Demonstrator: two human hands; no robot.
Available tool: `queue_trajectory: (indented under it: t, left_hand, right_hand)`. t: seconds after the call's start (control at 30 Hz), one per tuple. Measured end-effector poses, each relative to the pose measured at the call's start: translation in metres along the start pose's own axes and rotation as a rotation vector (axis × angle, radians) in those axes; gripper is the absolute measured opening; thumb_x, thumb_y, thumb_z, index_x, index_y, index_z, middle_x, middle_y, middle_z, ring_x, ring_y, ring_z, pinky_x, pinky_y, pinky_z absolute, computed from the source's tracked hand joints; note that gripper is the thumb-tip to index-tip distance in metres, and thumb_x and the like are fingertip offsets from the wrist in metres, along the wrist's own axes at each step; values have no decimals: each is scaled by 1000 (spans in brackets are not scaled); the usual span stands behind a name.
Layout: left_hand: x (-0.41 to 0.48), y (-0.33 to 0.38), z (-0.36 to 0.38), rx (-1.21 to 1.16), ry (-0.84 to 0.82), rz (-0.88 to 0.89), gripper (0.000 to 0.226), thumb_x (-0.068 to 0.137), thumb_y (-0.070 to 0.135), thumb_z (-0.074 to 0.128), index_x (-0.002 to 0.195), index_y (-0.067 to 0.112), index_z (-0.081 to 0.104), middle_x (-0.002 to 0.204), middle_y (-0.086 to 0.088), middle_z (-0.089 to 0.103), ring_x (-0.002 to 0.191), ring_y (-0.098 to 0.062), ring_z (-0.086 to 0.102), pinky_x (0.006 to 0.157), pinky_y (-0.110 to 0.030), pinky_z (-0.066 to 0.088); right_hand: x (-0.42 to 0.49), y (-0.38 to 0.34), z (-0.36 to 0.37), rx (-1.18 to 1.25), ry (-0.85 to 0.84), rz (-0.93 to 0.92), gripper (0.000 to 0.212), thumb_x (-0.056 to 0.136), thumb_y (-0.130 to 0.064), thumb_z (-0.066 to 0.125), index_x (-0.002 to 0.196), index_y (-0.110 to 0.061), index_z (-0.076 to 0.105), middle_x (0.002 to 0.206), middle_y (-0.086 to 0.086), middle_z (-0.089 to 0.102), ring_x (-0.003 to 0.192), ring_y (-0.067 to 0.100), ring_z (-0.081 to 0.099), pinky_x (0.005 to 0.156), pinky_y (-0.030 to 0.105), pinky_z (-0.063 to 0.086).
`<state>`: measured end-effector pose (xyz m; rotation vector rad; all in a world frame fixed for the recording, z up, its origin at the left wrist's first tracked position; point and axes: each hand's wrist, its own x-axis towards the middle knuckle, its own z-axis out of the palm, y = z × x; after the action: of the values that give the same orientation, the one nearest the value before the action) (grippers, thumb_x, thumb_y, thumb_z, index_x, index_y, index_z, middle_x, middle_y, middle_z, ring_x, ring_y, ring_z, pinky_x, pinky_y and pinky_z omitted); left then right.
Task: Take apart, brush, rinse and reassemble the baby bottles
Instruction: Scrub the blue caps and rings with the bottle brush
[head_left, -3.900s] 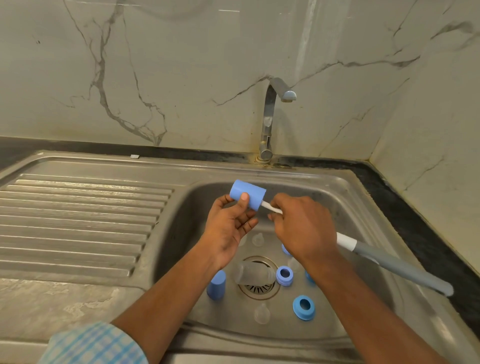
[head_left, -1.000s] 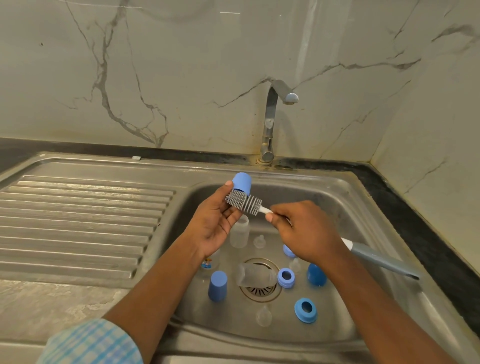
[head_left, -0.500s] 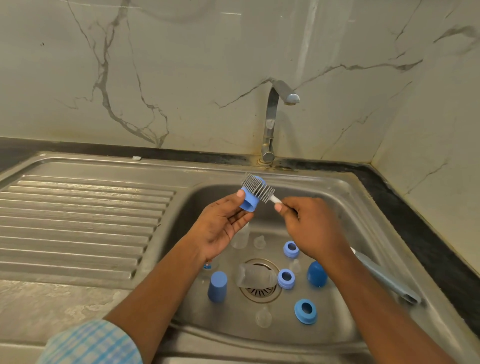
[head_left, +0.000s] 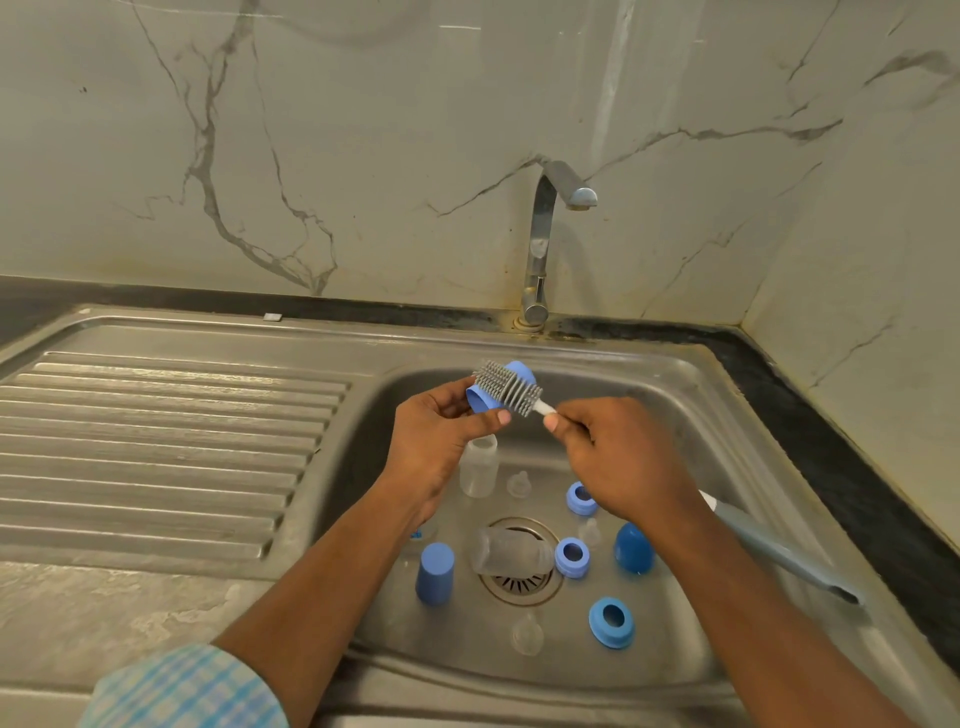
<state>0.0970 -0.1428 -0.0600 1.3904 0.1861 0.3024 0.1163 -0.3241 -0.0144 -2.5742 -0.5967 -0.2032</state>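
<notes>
— Blue cap (head_left: 482, 401) sits over the sink (head_left: 691, 415), pinched in my left hand (head_left: 434, 441); my right hand (head_left: 618, 462) grips the brush (head_left: 506, 387) by its neck.
— Bristles on its outside?
— Yes. I'd roll the cap slowly and use short strokes.

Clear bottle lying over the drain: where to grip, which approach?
Probably best: grip the clear bottle across its barrel, from above. It lies on its side over the drain, flanks exposed; a blue ring crowds its right end.
</notes>
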Motion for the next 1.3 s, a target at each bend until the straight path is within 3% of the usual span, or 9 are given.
queue_trajectory:
  t: [0.17,0.27,0.37,0.57,0.77,0.93,1.03,1.17,1.3]
  left_hand:
    - [-4,2,7,55,17,74,46,75,3,83,118,13,71,102,2,77,97,-9,72,77,-15,54]
    - [-7,2,7,129,66,122,45,76,5,83,117,18,70,102,6,76,95,-5,72,75,-12,53]
    - [-8,2,5,190,88,161,40,77,5,82,112,23,70,96,11,76,92,-2,71,74,-10,52]
    - [-11,0,13,252,66,191,48,75,2,83,114,24,66,105,10,72,95,2,69,77,-11,53]
    - [-9,0,7,240,107,211,41,76,-1,82,110,17,68,98,8,75,91,-2,71,72,-11,52]
    - [-9,-7,11,343,67,254,51,73,2,85,118,17,65,112,6,71,102,-5,69,87,-23,57]
    - [-7,-10,11,376,79,272,54,72,1,85,120,16,64,118,3,69,107,-9,68,92,-30,57]
    - [-5,-5,6,382,133,239,51,74,6,85,119,15,64,110,6,71,100,-5,68,90,-24,56]
    - [-7,-2,9,336,95,229,46,75,8,85,116,15,67,103,7,73,94,-4,70,82,-20,57]
  right_hand:
    - [2,1,-4,-100,154,133,36,101,-37,45,70,-22,52,57,-4,47,55,14,44,50,30,26]
    - [-1,-4,-2,-98,85,83,41,101,-38,45,62,-26,41,56,-5,45,54,13,42,49,30,25]
    - [-6,-15,4,-99,-9,-11,37,101,-40,45,67,-26,45,58,-6,47,59,17,49,52,30,30]
    - [2,3,-5,-113,168,164,30,100,-37,46,73,-25,51,58,-6,44,61,20,48,54,31,27]
    - [-8,-23,5,-96,26,-44,31,101,-41,44,75,-26,51,62,-6,49,64,19,51,56,31,32]
    - [1,-2,-6,-105,129,146,37,101,-37,47,66,-24,45,57,-6,43,58,17,45,51,30,27]
    - [0,1,-7,-83,127,146,45,100,-36,48,58,-25,36,55,-5,42,55,18,43,49,30,24]
    - [-10,-22,3,-67,9,6,37,101,-39,45,67,-26,46,59,-5,48,59,18,49,53,31,31]
    - [-3,-12,-2,-90,101,92,32,101,-37,46,71,-25,49,58,-6,45,56,16,45,50,30,26]
